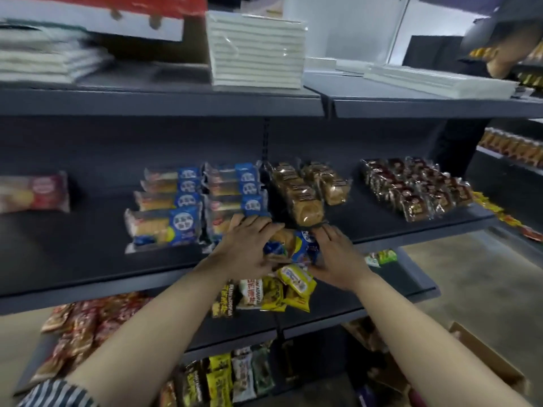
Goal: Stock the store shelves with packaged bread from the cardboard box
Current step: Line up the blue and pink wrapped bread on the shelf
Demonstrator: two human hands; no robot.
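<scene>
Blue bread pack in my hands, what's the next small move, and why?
Probably ease the blue bread pack forward and slightly left, then lay it at the front of the right-hand blue row. The left hand and right hand hold it at the shelf edge, just ahead of that row, whose wrappers match it. The brown loaves sit to the right.

Dark grey metal shelving [176,102] runs across the view in tiers. At one o'clock a white wall panel [346,24] rises behind it. At four o'clock, bare grey-brown concrete floor [484,289] lies evenly lit.
</scene>
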